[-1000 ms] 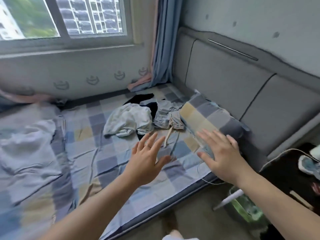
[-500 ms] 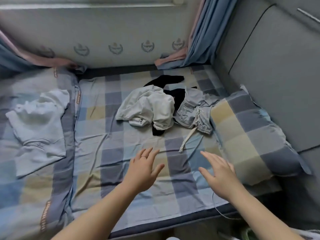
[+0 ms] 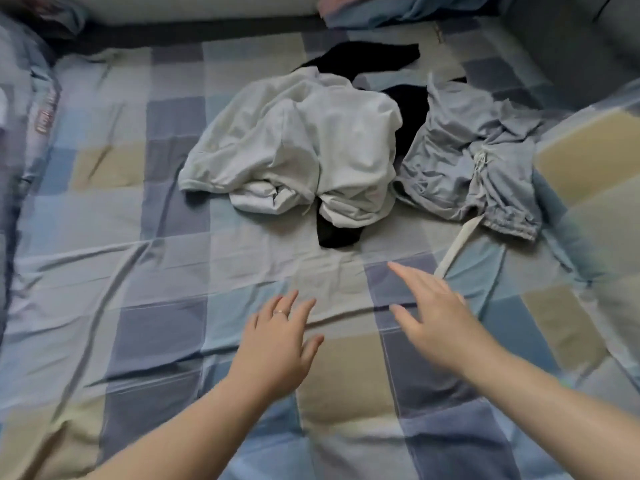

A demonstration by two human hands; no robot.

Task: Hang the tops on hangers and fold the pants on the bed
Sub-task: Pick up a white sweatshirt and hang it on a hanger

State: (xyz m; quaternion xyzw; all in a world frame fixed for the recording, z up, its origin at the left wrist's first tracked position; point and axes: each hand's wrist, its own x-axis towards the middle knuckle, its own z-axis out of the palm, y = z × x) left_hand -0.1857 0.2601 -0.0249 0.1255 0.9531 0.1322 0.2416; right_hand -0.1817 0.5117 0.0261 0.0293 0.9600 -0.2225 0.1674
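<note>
Over the blue, grey and beige checked bedsheet (image 3: pixel 166 327), my left hand (image 3: pixel 277 348) reaches out, fingers spread, holding nothing. At twelve o'clock from it lies the crumpled white cotton top (image 3: pixel 311 147), draped over a black garment (image 3: pixel 412 112). My right hand (image 3: pixel 436 323) is likewise spread and empty. The rumpled grey-blue drawstring pants (image 3: pixel 467 150) lie at one o'clock from it.

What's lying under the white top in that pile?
A black garment pokes out at the near edge, right side and far side of the white top. Its middle is covered, so I cannot tell whether that is one piece or several.
</note>
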